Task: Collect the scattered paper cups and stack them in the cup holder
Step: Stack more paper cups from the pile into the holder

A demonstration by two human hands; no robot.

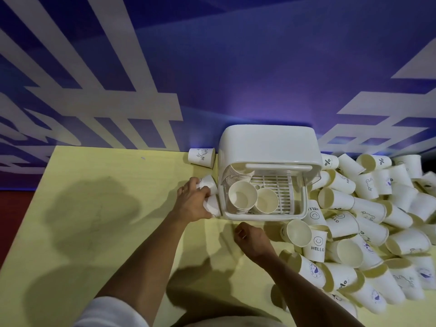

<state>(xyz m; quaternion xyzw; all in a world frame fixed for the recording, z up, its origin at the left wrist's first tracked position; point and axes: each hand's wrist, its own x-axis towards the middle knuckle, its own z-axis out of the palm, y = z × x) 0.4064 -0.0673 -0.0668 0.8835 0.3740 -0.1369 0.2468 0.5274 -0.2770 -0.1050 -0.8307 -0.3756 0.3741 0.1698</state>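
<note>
Left hand [194, 201] grasps two white printed paper cups [211, 204] lying sideways, long axes toward the cup holder's [269, 147] left wall, near the surface's [118, 208] far edge; right hand [252, 237] clenched.

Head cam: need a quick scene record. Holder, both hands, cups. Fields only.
cup holder: white box, lid open, on yellow table
inside holder: two upright cup stacks, side by side
left hand: grips two cups lying at the holder's left wall
right hand: fingers curled, nothing seen in it, in front of the holder
loose pile: many cups, right of the holder
lone cup: left of the holder, by the wall
</note>
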